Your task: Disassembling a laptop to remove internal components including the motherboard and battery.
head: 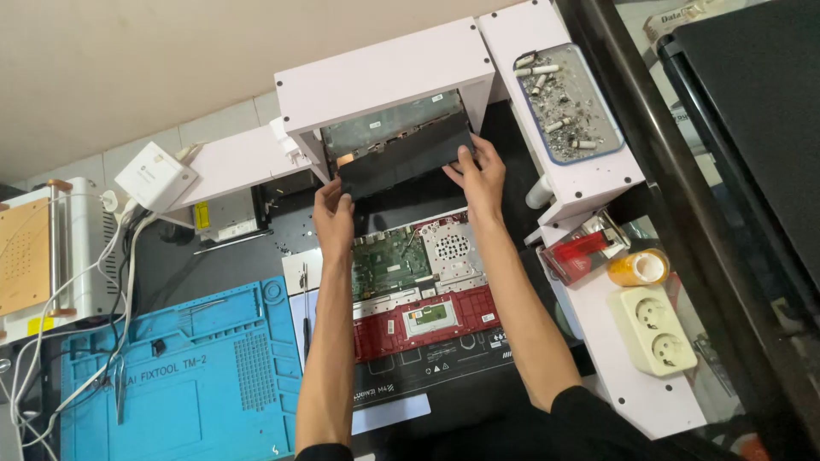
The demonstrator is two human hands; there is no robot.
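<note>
The black laptop panel point(401, 160) sits at the far middle of the bench, tilted, with its far edge tucked under the white shelf point(384, 75) and another flat part just behind it in the same opening. I have both hands on it: my left hand point(334, 213) is closed around the near left corner, fingers curled over the edge, and my right hand point(478, 175) grips the near right edge with the thumb on top and the fingers spread along the side. Just near of the panel, between my forearms, lies the opened red laptop base point(423, 294), its green circuit board point(389, 260) and the silver perforated plate exposed. To the left I see a blue repair mat point(184, 376) and, beside it, a slim black screwdriver point(306, 312) lying lengthwise. On the right shelf there is a tray of cigarette butts point(568, 102) at the far end, then a red lighter point(581, 250), a roll of yellow tape point(639, 267) and a cream double wall socket point(658, 331) nearer to me.
</note>
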